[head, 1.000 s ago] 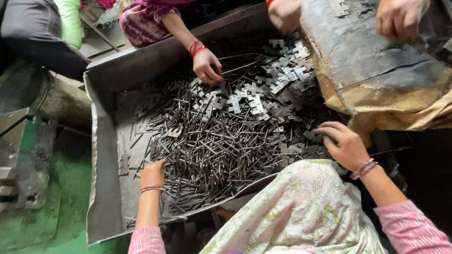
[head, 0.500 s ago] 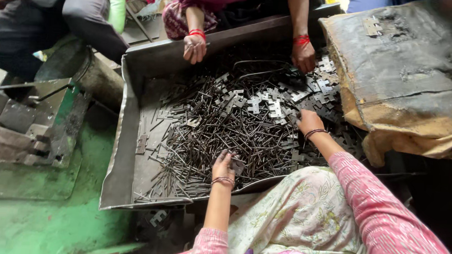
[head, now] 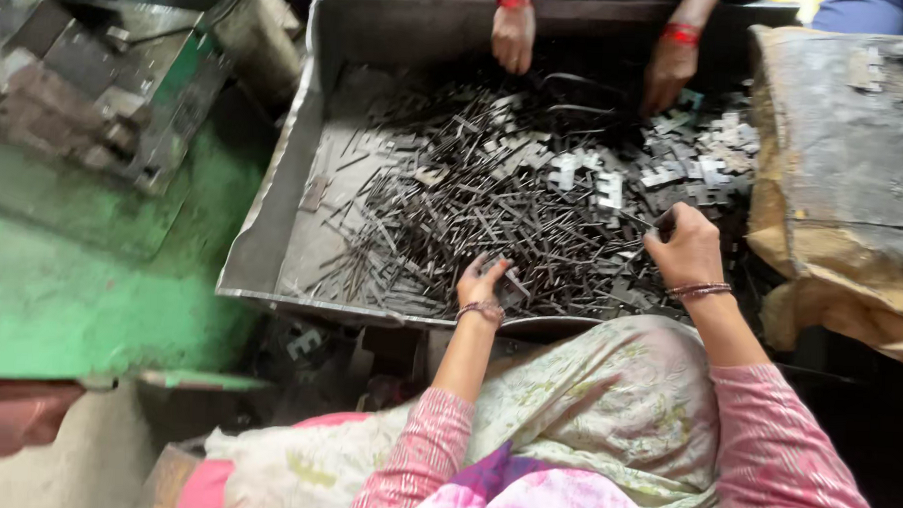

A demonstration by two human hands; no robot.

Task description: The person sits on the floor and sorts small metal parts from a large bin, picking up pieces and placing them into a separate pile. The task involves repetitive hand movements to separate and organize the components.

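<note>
A big grey metal tray (head: pixel 273 218) holds a heap of thin dark metal strips (head: pixel 473 225) and several pale E-shaped stampings (head: pixel 664 171). My left hand (head: pixel 483 281) rests on the near edge of the heap, fingers curled around a few strips. My right hand (head: pixel 684 248) is further right over the heap, fingers pinched on small dark pieces. Both wrists carry bangles, and the sleeves are pink.
Across the tray another person's two hands (head: pixel 514 36) (head: pixel 670 71) reach into the far side. A grimy sack-covered block (head: pixel 845 168) stands at the right. A green machine base (head: pixel 91 271) with metal parts lies at the left. My patterned cloth lap (head: pixel 606 420) is below.
The view has swung left and closer. My left hand moved right along the near edge into the strips. My right hand moved left, deeper into the heap. The other person's hands shifted.
</note>
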